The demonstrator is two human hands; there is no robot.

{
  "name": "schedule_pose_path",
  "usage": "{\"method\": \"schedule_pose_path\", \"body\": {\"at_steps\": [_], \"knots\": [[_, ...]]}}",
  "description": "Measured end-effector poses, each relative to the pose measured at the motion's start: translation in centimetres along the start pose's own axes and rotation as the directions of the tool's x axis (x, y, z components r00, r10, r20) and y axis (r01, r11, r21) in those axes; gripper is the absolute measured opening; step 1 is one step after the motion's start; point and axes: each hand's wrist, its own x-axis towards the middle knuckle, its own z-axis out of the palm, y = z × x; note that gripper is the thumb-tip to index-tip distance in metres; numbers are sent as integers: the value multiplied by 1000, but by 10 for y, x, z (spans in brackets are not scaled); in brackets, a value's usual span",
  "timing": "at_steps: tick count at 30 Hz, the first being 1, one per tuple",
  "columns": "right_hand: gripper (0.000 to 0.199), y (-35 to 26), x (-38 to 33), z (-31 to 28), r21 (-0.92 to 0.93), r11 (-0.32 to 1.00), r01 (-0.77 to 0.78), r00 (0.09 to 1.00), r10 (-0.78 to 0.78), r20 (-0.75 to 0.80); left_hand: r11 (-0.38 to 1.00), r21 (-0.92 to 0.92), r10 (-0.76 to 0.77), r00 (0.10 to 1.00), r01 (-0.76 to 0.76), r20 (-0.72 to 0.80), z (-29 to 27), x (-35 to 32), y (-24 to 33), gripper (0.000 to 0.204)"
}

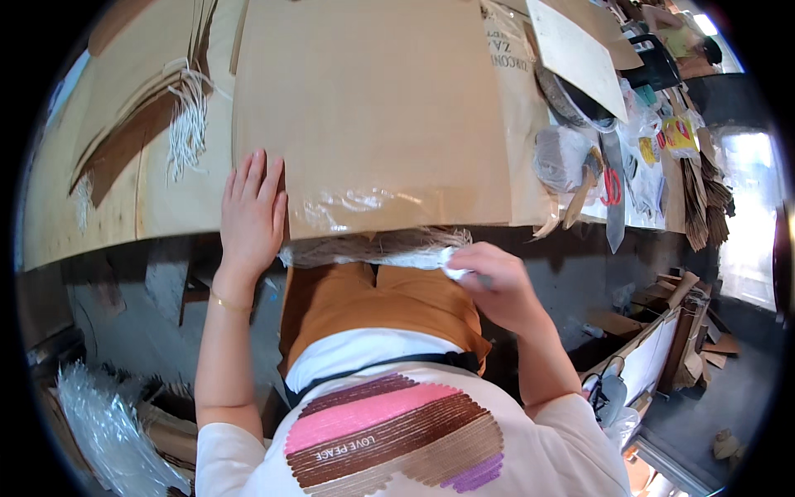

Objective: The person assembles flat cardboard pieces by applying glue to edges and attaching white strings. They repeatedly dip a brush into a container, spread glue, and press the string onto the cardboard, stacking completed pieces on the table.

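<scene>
A large brown cardboard sheet [373,108] lies flat on the table in front of me, with a shiny strip along its near edge. My left hand [252,207] rests at the sheet's left edge, palm down, fingers stretched out and pointing away from me. Below the near edge, over my lap, hangs a whitish bundle of plastic or strands [364,250]. At the right end of that bundle my right hand [501,286] is closed on a small white wad [452,263], perhaps cloth or tissue; its exact kind does not show.
White strings [189,116] and curved brown strips [124,137] lie at the left. On the right are a pale board [580,54], a transparent bag [563,157], red-handled scissors [611,187] and a grey blade-shaped piece [614,219]. Plastic film [108,422] sits low at the left.
</scene>
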Motion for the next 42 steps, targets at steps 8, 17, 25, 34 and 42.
{"method": "schedule_pose_path", "body": {"at_steps": [8, 17, 25, 34, 42], "knots": [[24, 9, -9, -49, 973, 221, 64, 915, 377, -145, 931, -354, -103, 994, 84, -35, -54, 7, 22, 35], [14, -20, -23, -10, 981, -115, -157, 948, 262, 183, 340, -905, 268, 896, 256, 355, -61, 10, 184, 64], [6, -24, -25, 18, 872, 453, -187, 869, 489, -68, 198, -935, -41, 955, 294, 292, -40, -19, 192, 48], [17, -27, -16, 36, 223, 974, 49, 831, 84, -550, 644, -765, 33, 999, -28, -9, -32, -24, 192, 27], [29, -28, -16, 35, 237, 959, 153, 923, -53, -382, -27, -907, -54, 905, 421, 422, -27, -33, 169, 31]]}}
